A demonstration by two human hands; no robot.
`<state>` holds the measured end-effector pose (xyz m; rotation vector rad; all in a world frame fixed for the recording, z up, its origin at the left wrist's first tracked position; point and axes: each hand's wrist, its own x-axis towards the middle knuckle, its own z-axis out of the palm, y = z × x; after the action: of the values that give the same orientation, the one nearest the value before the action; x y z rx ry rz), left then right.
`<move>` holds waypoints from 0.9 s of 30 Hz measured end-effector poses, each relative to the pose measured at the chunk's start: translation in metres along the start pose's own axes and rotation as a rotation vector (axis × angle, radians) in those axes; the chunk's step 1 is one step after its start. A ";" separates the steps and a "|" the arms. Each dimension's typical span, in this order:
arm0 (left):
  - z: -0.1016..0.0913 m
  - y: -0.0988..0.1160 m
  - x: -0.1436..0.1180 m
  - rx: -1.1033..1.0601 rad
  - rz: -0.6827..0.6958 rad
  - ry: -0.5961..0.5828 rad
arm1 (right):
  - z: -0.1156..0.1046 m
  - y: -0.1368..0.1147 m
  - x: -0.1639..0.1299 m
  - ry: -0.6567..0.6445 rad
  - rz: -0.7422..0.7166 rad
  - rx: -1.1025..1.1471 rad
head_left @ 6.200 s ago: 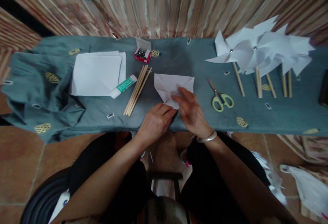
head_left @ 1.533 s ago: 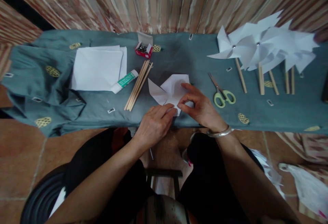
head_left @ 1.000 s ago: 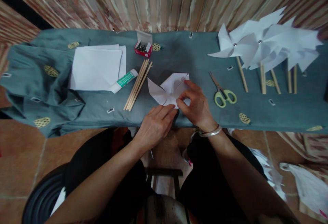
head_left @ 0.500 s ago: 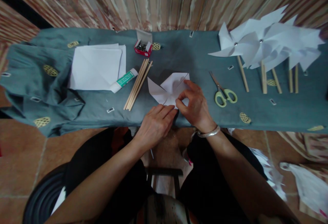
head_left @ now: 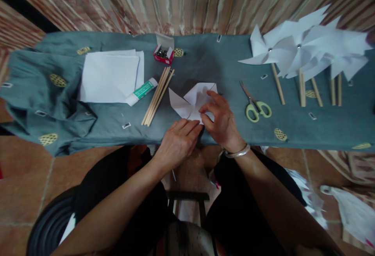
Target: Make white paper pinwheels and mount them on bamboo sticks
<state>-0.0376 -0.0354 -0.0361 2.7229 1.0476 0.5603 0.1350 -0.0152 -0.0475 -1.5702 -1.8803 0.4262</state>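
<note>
Fingers [head_left: 212, 96] of the right hand [head_left: 222, 121] curl over the folded white paper [head_left: 191, 101], thumb and forefinger closed in a light pinch on one of its flaps near the centre. The left hand [head_left: 177, 140] lies flat at about seven o'clock from the sheet, fingers nearly straight and together, their tips pressing its near corner down onto the cloth; it grips nothing.

The paper sits at the middle of the table's near edge. It is judged very light, thin and limp except along its creases, easy to crumple or tear at a cut, and likely to slide on the cloth unless pinned. The sensible hold is a gentle pinch at a flap's tip, with the centre held flat.

At nine o'clock from it lie a bundle of wooden sticks [head_left: 156, 96], a glue tube [head_left: 141, 92] and a stack of white sheets [head_left: 109, 77]. A small red box of pins [head_left: 163, 54] stands at eleven o'clock. Green-handled scissors [head_left: 254, 105] lie at three o'clock, and finished paper pinwheels [head_left: 301, 49] on sticks at two o'clock.

The surface is a narrow table under a grey-green cloth [head_left: 58, 103], soft and rumpled at the left end. Behind hangs a striped curtain [head_left: 187, 2]; below is a tiled floor [head_left: 17, 193], with paper scraps at lower right.
</note>
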 end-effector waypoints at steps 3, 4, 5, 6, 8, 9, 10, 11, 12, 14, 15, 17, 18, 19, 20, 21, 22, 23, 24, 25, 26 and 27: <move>0.000 0.000 0.000 0.000 -0.004 -0.007 | 0.001 0.000 -0.001 -0.016 -0.048 0.005; 0.000 0.000 0.001 0.000 -0.003 -0.006 | 0.001 0.000 -0.001 -0.022 -0.059 -0.003; 0.000 0.000 0.001 0.001 -0.002 -0.005 | 0.000 -0.001 -0.001 -0.031 -0.065 -0.013; 0.000 0.000 0.001 0.002 -0.002 -0.004 | -0.001 -0.002 -0.001 -0.047 -0.066 -0.019; 0.000 0.000 0.001 0.007 -0.004 -0.005 | -0.002 -0.003 -0.001 -0.081 -0.056 -0.014; 0.000 0.000 0.001 0.009 -0.004 -0.008 | -0.003 -0.004 -0.001 -0.096 -0.052 -0.001; 0.000 0.000 0.001 0.010 -0.004 -0.012 | -0.003 -0.005 -0.001 -0.105 -0.049 0.016; 0.000 0.000 0.001 0.010 -0.005 -0.016 | -0.003 -0.006 -0.001 -0.109 -0.047 0.030; 0.000 0.000 0.001 0.008 -0.006 -0.018 | -0.003 -0.006 -0.002 -0.113 -0.050 0.038; 0.000 0.000 0.001 0.002 -0.007 -0.019 | -0.002 -0.009 -0.003 -0.131 -0.059 0.034; 0.000 0.000 0.001 -0.002 -0.008 -0.020 | -0.002 -0.010 -0.005 -0.145 -0.061 0.025; 0.000 0.000 0.002 -0.006 -0.009 -0.021 | -0.001 -0.011 -0.007 -0.168 -0.057 0.002; 0.000 0.000 0.002 -0.005 -0.010 -0.022 | -0.001 -0.011 -0.007 -0.174 -0.055 -0.009; 0.001 0.000 0.002 -0.002 -0.011 -0.023 | 0.000 -0.010 -0.008 -0.175 -0.054 -0.016; 0.001 0.000 0.002 0.002 -0.011 -0.021 | 0.000 -0.008 -0.008 -0.171 -0.054 -0.018; 0.001 0.000 0.003 0.007 -0.011 -0.020 | 0.001 -0.006 -0.008 -0.157 -0.055 -0.012; 0.001 0.000 0.003 0.012 -0.011 -0.020 | 0.001 -0.003 -0.008 -0.136 -0.054 -0.001; 0.001 0.000 0.003 0.017 -0.010 -0.021 | 0.002 0.000 -0.008 -0.112 -0.052 0.014; 0.001 0.001 0.003 0.021 -0.008 -0.021 | 0.003 0.003 -0.007 -0.086 -0.048 0.029; 0.000 0.001 0.003 0.024 -0.008 -0.021 | 0.003 0.005 -0.007 -0.069 -0.045 0.038; 0.000 0.001 0.003 0.025 -0.009 -0.023 | 0.003 0.007 -0.007 -0.059 -0.045 0.042; 0.000 0.001 0.003 0.024 -0.012 -0.027 | 0.003 0.007 -0.007 -0.058 -0.045 0.041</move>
<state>-0.0350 -0.0338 -0.0353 2.7348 1.0698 0.5114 0.1392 -0.0201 -0.0562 -1.5010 -1.9346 0.4922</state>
